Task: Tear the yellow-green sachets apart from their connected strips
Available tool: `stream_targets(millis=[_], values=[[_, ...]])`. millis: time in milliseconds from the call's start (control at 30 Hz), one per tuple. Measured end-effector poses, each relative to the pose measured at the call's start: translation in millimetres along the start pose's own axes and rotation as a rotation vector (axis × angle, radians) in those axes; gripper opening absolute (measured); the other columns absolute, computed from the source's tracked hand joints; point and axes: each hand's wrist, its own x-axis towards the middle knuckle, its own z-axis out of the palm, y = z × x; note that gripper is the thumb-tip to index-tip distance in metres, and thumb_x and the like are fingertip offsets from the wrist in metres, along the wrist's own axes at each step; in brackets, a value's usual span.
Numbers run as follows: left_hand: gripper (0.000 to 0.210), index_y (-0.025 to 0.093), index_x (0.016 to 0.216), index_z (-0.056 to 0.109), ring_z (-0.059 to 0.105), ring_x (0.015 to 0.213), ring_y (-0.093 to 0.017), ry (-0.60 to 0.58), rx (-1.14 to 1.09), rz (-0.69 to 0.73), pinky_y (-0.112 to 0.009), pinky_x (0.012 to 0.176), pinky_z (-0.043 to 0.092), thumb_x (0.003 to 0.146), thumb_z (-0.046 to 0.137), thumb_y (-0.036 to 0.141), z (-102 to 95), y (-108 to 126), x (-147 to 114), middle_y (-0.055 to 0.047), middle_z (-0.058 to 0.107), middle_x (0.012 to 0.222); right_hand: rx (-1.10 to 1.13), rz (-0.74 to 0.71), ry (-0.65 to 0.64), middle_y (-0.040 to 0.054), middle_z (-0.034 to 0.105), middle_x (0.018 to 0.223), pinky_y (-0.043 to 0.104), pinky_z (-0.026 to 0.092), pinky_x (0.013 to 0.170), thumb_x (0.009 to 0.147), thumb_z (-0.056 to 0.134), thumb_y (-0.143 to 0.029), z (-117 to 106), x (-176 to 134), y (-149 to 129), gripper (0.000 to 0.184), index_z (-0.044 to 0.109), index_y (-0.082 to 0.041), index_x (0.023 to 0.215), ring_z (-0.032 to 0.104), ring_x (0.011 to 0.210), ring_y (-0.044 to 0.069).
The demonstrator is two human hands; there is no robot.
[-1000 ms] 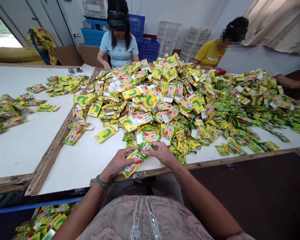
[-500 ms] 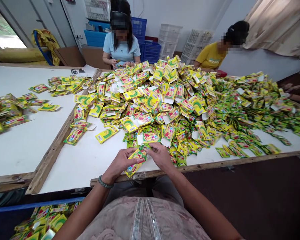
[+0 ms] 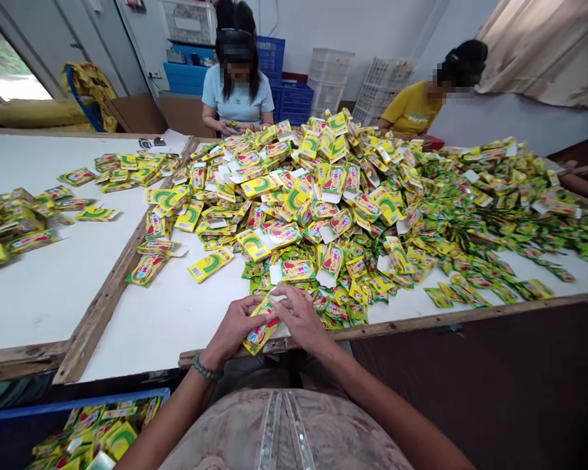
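Below and left of the hands, a blue bin (image 3: 127, 397) holds many boxes. Nearer, the worktop (image 3: 166, 320) is bare white. The left hand (image 3: 236, 326) grips 1 yellow box (image 3: 261, 336), tilted, above the worktop's near edge. The right hand (image 3: 298, 318) has its fingers narrowed at the box's upper end; whether they pinch anything, I cannot tell. Beyond both hands rises a heap of boxes (image 3: 298, 196); just right lie green packets (image 3: 357, 312).
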Motion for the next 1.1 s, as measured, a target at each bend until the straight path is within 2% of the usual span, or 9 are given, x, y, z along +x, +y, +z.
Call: stream_targets(millis=[267,367,467,600,667,733,833,900,1100], values=[[0.044,0.015,0.097,0.061,0.063,0.062,-0.015,0.121,-0.052,0.05,-0.025,0.061,0.048,0.06,0.078,0.031,2.0,6,-3,0.0,0.07,0.075,0.087,-0.087,0.175,0.0062,0.065,0.107,0.04,0.03,0.098,0.081,0.06,-0.031,10,0,-10,0.038,0.05,-0.022,0.116,0.059,0.103,0.021],[0.046,0.014,0.096,0.062,0.062,0.06,-0.015,0.175,0.056,0.006,-0.025,0.058,0.047,0.057,0.079,0.032,-12.2,19,-6,-0.001,0.07,0.075,-0.016,-0.162,0.055,0.004,0.069,0.093,0.039,0.032,0.095,0.084,0.057,-0.029,6,8,-15,0.03,0.054,-0.022,0.113,0.055,0.106,0.021],[0.052,0.014,0.097,0.063,0.061,0.059,-0.015,0.521,0.216,0.003,-0.025,0.053,0.047,0.051,0.08,0.033,-55.4,58,-20,-0.002,0.071,0.078,-0.129,-0.197,0.081,0.0068,0.063,0.113,0.038,0.034,0.095,0.085,0.053,-0.029,-11,21,-4,0.037,0.05,-0.022,0.121,0.052,0.109,0.021],[0.066,0.022,0.117,0.055,0.062,0.088,-0.023,1.366,0.508,0.328,-0.034,0.071,0.05,0.058,0.074,0.041,-119.6,117,-44,-0.003,0.067,0.109,-0.531,-0.15,0.108,0.0099,0.049,0.132,0.051,0.02,0.1,0.074,0.059,-0.02,-43,41,31,0.062,0.041,-0.023,0.133,0.03,0.128,0.032],[0.074,0.024,0.125,0.049,0.058,0.103,-0.026,1.5,0.766,0.409,-0.04,0.085,0.046,0.058,0.072,0.048,-125.8,122,-47,-0.003,0.061,0.121,-0.615,-0.139,0.09,0.0111,0.053,0.127,0.052,0.019,0.099,0.071,0.059,-0.017,-48,47,43,0.062,0.043,-0.021,0.131,0.031,0.125,0.034],[0.063,0.02,0.114,0.057,0.058,0.102,-0.027,1.255,0.854,0.331,-0.041,0.09,0.044,0.062,0.067,0.055,-108.2,102,-39,-0.006,0.065,0.113,-0.594,-0.122,0.148,0.012,0.057,0.119,0.05,0.023,0.097,0.072,0.058,-0.02,-41,46,44,0.057,0.046,-0.019,0.128,0.039,0.117,0.032],[0.054,0.013,0.088,0.065,0.064,0.081,-0.025,0.589,0.604,0.1,-0.038,0.078,0.049,0.068,0.058,0.063,-55.4,47,-11,-0.009,0.07,0.084,-0.437,-0.058,0.272,0.0111,0.06,0.105,0.042,0.033,0.091,0.074,0.057,-0.027,-12,32,30,0.051,0.046,-0.016,0.123,0.049,0.1,0.026],[0.057,0.014,0.101,0.061,0.065,0.075,-0.023,0.352,0.417,-0.001,-0.035,0.072,0.05,0.067,0.062,0.061,-21.7,13,9,-0.009,0.07,0.082,-0.307,-0.082,0.201,0.0093,0.06,0.101,0.036,0.039,0.085,0.074,0.057,-0.026,9,19,19,0.045,0.048,-0.016,0.117,0.053,0.094,0.023],[0.071,0.016,0.11,0.048,0.066,0.068,-0.024,0.433,0.482,-0.009,-0.032,0.062,0.047,0.06,0.068,0.061,8.1,-11,44,-0.007,0.069,0.073,0.019,-0.053,0.029,0.0021,0.065,0.092,0.024,0.047,0.071,0.081,0.049,-0.019,12,-3,25,0.026,0.051,-0.021,0.106,0.061,0.082,0.014]])
